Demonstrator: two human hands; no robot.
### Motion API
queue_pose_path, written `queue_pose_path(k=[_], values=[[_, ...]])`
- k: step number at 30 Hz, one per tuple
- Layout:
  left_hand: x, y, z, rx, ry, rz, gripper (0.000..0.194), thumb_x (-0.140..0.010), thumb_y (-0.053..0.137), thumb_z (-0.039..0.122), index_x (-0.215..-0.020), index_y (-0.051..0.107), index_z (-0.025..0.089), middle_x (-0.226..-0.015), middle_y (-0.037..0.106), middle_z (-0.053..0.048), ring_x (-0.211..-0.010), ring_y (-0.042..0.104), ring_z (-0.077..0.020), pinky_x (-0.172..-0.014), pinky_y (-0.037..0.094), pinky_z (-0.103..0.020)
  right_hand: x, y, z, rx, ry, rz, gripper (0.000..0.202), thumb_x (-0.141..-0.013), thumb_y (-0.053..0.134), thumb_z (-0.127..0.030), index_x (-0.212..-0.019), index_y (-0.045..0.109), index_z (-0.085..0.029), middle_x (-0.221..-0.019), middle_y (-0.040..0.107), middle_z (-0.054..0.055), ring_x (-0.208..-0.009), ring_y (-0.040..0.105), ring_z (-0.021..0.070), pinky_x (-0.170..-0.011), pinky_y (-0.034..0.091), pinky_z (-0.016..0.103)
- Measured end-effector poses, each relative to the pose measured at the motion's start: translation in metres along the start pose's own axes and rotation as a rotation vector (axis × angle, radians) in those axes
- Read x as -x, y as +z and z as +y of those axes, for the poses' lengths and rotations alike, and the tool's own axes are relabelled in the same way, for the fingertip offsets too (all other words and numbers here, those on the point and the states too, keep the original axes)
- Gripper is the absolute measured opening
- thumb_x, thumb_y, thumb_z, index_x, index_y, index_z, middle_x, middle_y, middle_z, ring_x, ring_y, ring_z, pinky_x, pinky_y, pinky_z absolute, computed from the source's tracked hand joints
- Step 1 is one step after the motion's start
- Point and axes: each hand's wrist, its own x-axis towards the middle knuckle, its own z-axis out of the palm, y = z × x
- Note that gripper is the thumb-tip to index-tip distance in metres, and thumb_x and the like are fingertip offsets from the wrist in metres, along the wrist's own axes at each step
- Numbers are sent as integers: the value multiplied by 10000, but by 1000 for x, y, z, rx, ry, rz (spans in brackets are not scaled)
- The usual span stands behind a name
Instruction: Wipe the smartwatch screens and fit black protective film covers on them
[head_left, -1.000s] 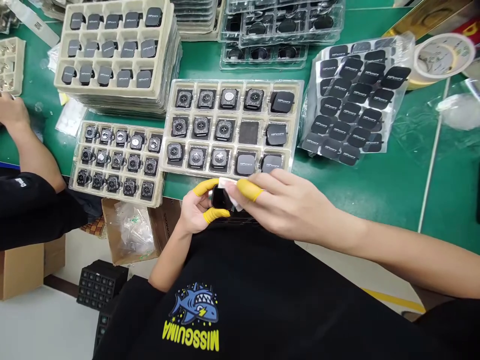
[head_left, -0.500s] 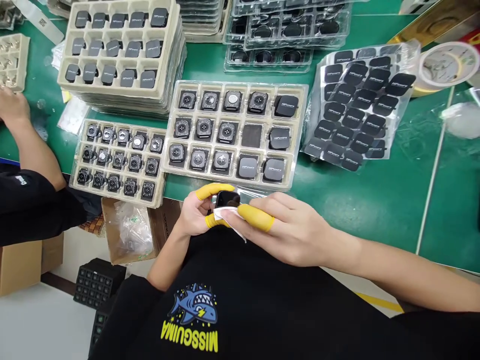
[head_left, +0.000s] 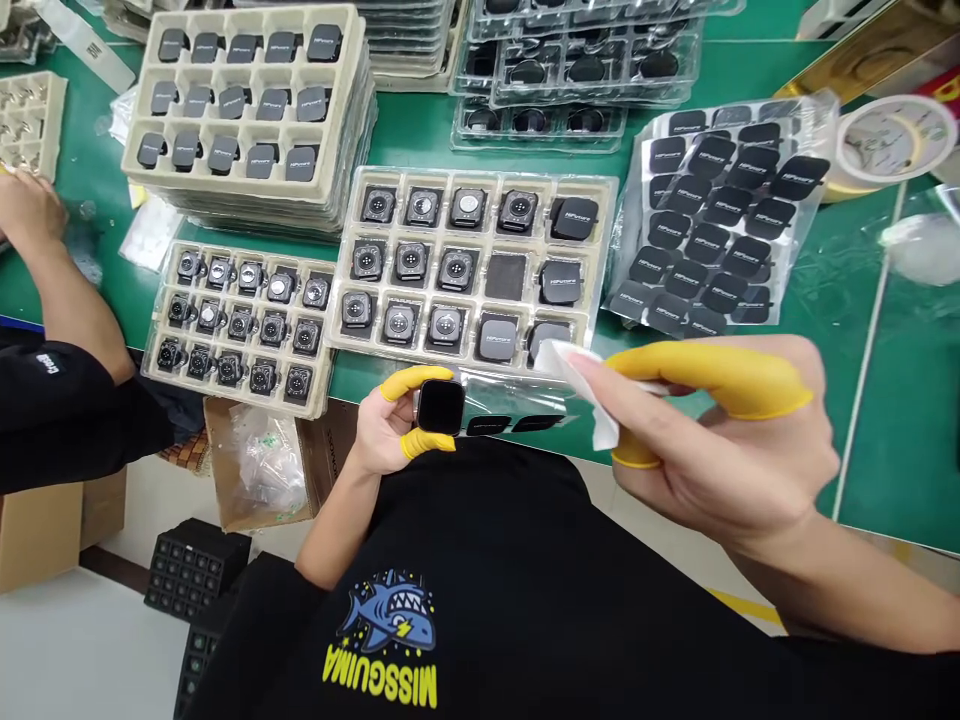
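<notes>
Between the yellow-cotted thumb and finger of my left hand (head_left: 386, 425) is a black square smartwatch case (head_left: 440, 407), its dark screen facing up. My right hand (head_left: 720, 450), also in yellow finger cots, pinches a folded white wipe (head_left: 581, 380) and is apart from the watch. Beside the watch, at the table's front edge, lies a clear film sheet (head_left: 517, 395) with dark stickers on it. Just beyond stands a beige tray (head_left: 345, 250) of watch cases; most lie back up, and several at the right carry black printed stickers. One of its compartments holds no watch.
A smaller tray (head_left: 161, 300) of watch cases sits to the left, before a tall tray stack (head_left: 247, 190). Sheets of black stickers (head_left: 709, 240) and a tape roll (head_left: 896, 140) lie right. A co-worker's arm (head_left: 82, 300) reaches in at far left. Below is an open carton (head_left: 315, 465).
My right hand has drawn the wipe off the watch and moved right, towards the camera. The watch in my left hand now shows its whole screen.
</notes>
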Motion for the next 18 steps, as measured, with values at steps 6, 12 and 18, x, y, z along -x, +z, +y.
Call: queue_pose_path(k=[6, 12, 18], values=[[2, 0, 0, -41, 9, -7, 759, -709, 1053, 605, -1319, 827, 213, -1123, 847, -106, -917, 848, -252, -747, 706, -308, 58, -2, 64, 220, 273, 190, 649, -879, 744, -82, -1440, 829, -396, -973, 803, 82, -791, 671, 286, -688, 475, 439], [3, 0, -1, -184, 141, -78, 752, -762, 1018, 614, -1369, 809, 221, -1153, 840, -115, -927, 809, -226, -760, 678, -292, 174, 15, 202, 476, 897, 167, 385, -747, 871, -328, -475, 603, -287, -457, 273, -10, -545, 157, 165, -575, 237, 440], [-7, 9, 0, -261, 218, -226, 704, -855, 959, 588, -1441, 761, 250, -1210, 850, -136, -971, 801, -236, -731, 666, -288, 145, -6, 104, 351, 744, 236, 386, -847, 860, -356, -1209, 892, -225, -1035, 764, 202, -912, 654, 384, -742, 490, 546]])
